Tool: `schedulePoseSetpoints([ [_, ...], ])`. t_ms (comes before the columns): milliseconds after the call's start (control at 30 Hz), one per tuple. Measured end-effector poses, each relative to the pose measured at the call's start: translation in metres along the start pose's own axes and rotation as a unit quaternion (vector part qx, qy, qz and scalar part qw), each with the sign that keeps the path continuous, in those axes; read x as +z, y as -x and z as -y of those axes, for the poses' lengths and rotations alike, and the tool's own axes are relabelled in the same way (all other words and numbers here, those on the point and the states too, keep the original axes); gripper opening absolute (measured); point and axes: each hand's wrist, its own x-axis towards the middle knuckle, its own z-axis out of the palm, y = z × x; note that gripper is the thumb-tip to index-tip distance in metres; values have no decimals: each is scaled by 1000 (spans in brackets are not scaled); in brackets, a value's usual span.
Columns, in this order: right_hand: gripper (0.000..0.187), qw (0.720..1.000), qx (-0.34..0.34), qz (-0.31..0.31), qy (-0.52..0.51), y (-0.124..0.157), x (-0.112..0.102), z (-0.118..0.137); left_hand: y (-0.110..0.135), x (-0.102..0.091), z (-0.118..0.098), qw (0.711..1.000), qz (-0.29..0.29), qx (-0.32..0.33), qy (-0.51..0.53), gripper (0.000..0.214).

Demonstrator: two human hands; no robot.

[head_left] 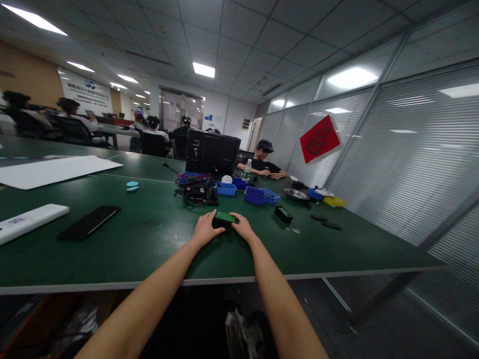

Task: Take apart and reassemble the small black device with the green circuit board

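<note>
My L hand (204, 230) & R hand (244, 227) clamped on opp sides of green-topped blk box (226, 217); box at counter (224, 262), nr cable pile (196, 192); 2nd similar box (283, 215) to R, apart

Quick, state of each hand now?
Left hand: holding one side of the green-topped black box.
Right hand: holding that box's opposite side.
</note>
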Motion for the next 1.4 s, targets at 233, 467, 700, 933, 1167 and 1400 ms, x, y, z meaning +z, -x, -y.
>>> schedulePoseSetpoints([
  [233,38,995,85,-54,9,-1,-7,-2,0,-5,3,998,18,-30,44,74],
  [467,50,911,94,-153,-370,-4,-19,8,0,-8,3,995,18,-57,80,72],
  [700,49,900,52,-65,-428,-3,-8,12,0,-10,2,993,27,-48,103,73],
  [933,47,941,54,10,-333,1,-7,16,0,-13,0,993,30,-53,98,74],
  [1167,48,950,42,20,-310,2,-10,18,0,-9,2,993,31,-54,103,74],
  [1400,48,951,32,22,-307,2,-10,20,-1,-8,3,993,34,-48,106,74],
])
